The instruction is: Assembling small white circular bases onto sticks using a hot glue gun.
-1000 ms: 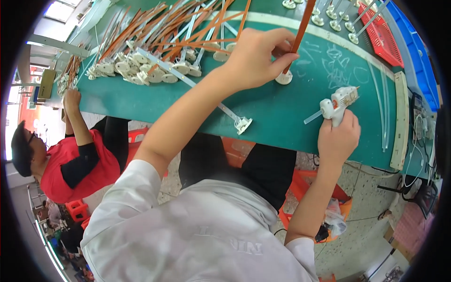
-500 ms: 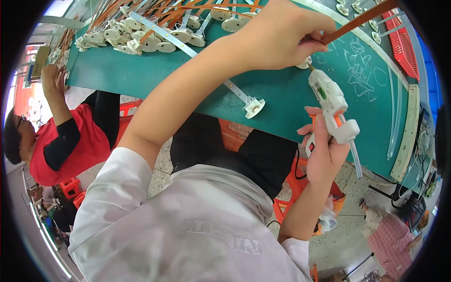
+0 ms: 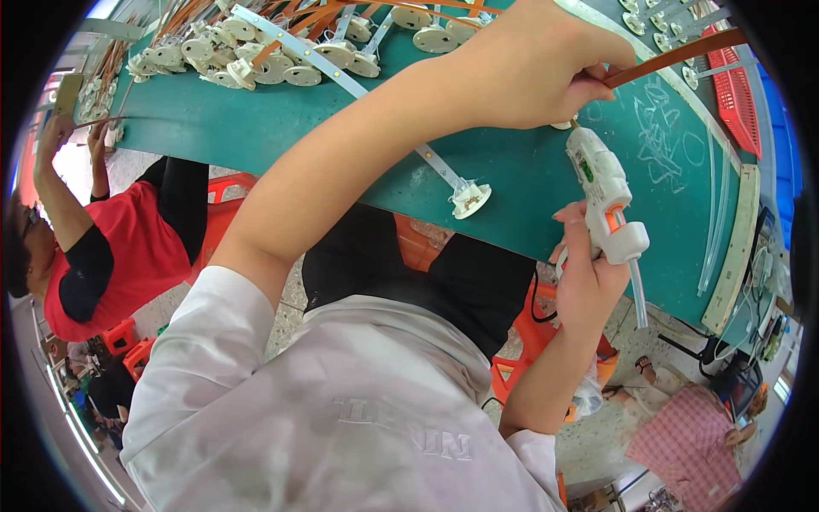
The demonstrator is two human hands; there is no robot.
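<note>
My left hand (image 3: 567, 72) pinches a flat brown strip (image 3: 674, 58) that runs off to the upper right. My right hand (image 3: 593, 269) is wrapped round a white hot glue gun (image 3: 601, 171) with an orange trigger, a clear glue stick (image 3: 638, 294) sticking out of its rear. The gun's nozzle points up, close below my left hand, by a small white disc (image 3: 565, 125) mostly hidden behind that hand. Under my left forearm lies a white LED strip (image 3: 439, 165), its end joined to a round white base (image 3: 471, 200) near the table's front edge.
Many white round bases with strips (image 3: 281, 64) are heaped at the back left of the green table (image 3: 213, 119). A red basket (image 3: 735, 111) and more bases line the right side. Clear glue sticks (image 3: 715, 213) lie at the right. A co-worker in red (image 3: 119, 256) sits at left.
My left hand and the brown strip have shifted slightly right, the strip now tilting flatter. The glue gun has turned a little more upright. The co-worker at left has raised a brown strip.
</note>
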